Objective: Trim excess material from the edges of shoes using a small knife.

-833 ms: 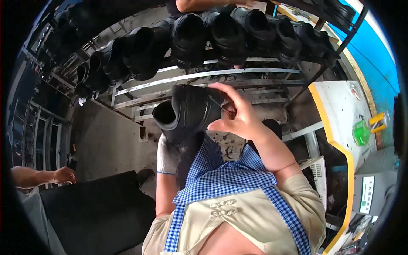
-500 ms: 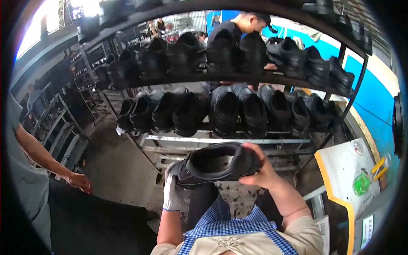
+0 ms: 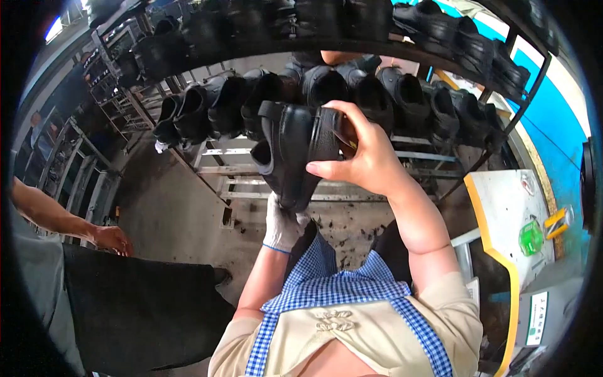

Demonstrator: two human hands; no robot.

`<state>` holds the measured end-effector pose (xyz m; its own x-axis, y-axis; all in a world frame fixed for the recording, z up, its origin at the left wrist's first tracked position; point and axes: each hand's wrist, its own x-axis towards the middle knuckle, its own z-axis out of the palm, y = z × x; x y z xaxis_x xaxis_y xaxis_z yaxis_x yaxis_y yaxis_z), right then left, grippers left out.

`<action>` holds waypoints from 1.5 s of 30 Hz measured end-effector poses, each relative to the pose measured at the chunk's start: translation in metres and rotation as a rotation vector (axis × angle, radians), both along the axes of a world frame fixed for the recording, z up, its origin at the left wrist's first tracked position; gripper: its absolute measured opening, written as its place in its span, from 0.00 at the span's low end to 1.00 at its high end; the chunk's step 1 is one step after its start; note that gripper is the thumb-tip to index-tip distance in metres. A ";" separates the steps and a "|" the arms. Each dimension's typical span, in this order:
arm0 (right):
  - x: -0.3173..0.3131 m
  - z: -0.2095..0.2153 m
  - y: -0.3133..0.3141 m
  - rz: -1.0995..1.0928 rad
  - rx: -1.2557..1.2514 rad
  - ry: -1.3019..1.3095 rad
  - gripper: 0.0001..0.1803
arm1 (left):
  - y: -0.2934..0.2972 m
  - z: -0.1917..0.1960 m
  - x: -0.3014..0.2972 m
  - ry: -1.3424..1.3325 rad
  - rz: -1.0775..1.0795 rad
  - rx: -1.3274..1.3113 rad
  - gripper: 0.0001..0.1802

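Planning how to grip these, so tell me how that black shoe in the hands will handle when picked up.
The black shoe probably keeps its shape: it stands out stiffly from the gloved left hand below. It seems fairly light, since the bare right hand steadies it with fingertips on the sole. Its smooth, shiny upper may be a bit slippery.

left hand in white knit glove, raised in front of chest, fingers curled upward around lower end of black shoe, palm facing away from camera. left forearm bare, rising steeply from lower edge. right hand bare, higher than left, thumb pointing left under sole edge, fingers arched over top, gripping. right forearm bare, angled up and left from elbow at right.
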<state>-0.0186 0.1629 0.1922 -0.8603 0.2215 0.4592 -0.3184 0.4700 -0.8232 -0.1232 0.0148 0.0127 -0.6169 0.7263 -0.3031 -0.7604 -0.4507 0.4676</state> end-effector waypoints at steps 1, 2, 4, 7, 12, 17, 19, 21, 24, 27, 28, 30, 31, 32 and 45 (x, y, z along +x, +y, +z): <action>0.001 -0.001 0.000 -0.012 0.048 0.005 0.44 | 0.001 -0.002 -0.005 0.033 -0.005 0.045 0.24; 0.001 0.000 0.001 -0.025 0.099 0.013 0.44 | 0.001 -0.004 -0.003 0.037 -0.013 0.045 0.24; 0.008 -0.006 -0.003 -0.032 0.077 -0.042 0.45 | -0.003 -0.004 0.004 0.008 0.034 0.061 0.25; 0.011 -0.004 0.000 -0.016 0.072 -0.050 0.48 | -0.001 0.004 0.003 0.024 0.098 0.034 0.27; 0.025 -0.009 0.016 0.096 0.284 -0.078 0.50 | -0.027 -0.010 -0.010 0.180 0.229 0.065 0.28; 0.047 -0.028 0.030 0.140 -0.058 0.084 0.48 | -0.054 0.031 -0.018 0.511 0.380 0.208 0.37; 0.059 -0.021 0.034 0.168 -0.283 0.221 0.44 | -0.074 0.038 -0.017 0.745 0.273 0.382 0.41; 0.053 0.028 0.034 0.149 -0.385 0.469 0.36 | -0.077 0.035 -0.001 0.671 0.316 0.330 0.37; 0.009 0.123 0.017 -0.179 -0.198 0.840 0.21 | -0.087 0.000 0.013 0.405 0.232 0.217 0.30; -0.052 0.205 0.045 -0.345 0.223 1.037 0.12 | -0.091 -0.038 0.027 0.398 0.125 0.184 0.28; -0.077 0.216 0.022 -0.344 -0.051 0.857 0.42 | -0.095 -0.042 0.029 0.376 0.123 0.149 0.27; -0.113 0.241 0.052 -0.736 0.450 0.700 0.11 | -0.101 -0.042 0.034 0.390 0.144 0.130 0.25; -0.117 0.252 0.035 -0.834 0.348 0.591 0.24 | -0.104 -0.042 0.031 0.372 0.199 0.122 0.25; -0.117 0.263 0.017 -0.937 0.249 0.481 0.39 | -0.108 -0.043 0.029 0.359 0.246 0.115 0.25; -0.255 0.308 -0.020 -0.588 0.719 0.871 0.16 | -0.147 -0.054 0.021 0.181 0.355 0.011 0.24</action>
<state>-0.2731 0.1430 0.5003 -0.0719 -0.0675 0.9951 -0.2161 0.9751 0.0506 -0.1019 -0.1326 -0.0409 -0.8730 0.4607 -0.1598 -0.4620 -0.6765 0.5735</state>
